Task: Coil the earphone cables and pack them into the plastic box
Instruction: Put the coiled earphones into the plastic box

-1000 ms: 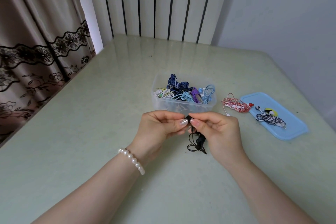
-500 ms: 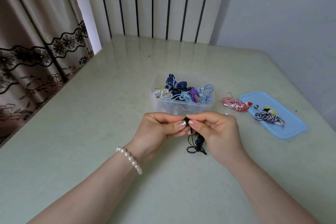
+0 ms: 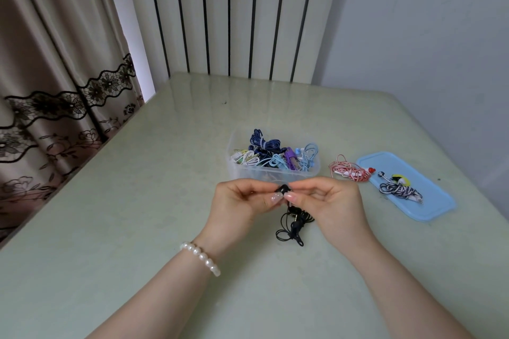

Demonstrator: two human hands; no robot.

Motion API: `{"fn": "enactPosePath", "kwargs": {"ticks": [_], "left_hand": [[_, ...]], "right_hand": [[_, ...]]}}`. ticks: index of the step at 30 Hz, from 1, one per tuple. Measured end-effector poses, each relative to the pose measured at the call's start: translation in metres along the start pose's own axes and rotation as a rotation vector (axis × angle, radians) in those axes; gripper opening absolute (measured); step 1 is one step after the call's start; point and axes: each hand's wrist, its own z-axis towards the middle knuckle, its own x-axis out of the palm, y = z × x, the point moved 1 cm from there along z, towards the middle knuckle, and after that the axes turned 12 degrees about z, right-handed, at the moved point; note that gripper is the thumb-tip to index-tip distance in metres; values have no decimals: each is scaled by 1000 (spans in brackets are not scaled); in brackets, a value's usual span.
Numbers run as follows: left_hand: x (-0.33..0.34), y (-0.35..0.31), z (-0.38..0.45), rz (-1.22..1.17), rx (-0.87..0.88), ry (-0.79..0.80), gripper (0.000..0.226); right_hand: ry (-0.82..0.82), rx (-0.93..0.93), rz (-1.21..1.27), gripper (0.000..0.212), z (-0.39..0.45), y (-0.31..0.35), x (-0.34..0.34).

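Plastic box [image 3: 275, 173]: I can read no text or label on its clear wall.
Blue lid [image 3: 438, 201]: plain, no brand or number that I see.
Black earphone cable [image 3: 293, 224] between my fingers: no marking that I can read.
Table [image 3: 137, 228]: no sign, no writing.

Soft, even daylight, pale sheen on the table [image 3: 137, 201], wide-angle bending at the edges.
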Motion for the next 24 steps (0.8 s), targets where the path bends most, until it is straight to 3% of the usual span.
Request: {"fn": "enactPosePath", "kwargs": {"ticks": [8, 15, 19, 24], "left_hand": [[-2, -4, -1, -87, -22, -35, 18], [-22, -8, 9, -150, -36, -103, 14], [-32, -4, 14, -37, -63, -108, 14], [-37, 1, 19, 177, -44, -115, 17]], "right_hand": [[-7, -20, -136, 31, -1, 9, 8], [-31, -221, -112, 14, 43, 87, 10], [-44, -283, -114, 9, 73, 120, 19], [-78, -225, -93, 7, 105, 107, 34]]}}
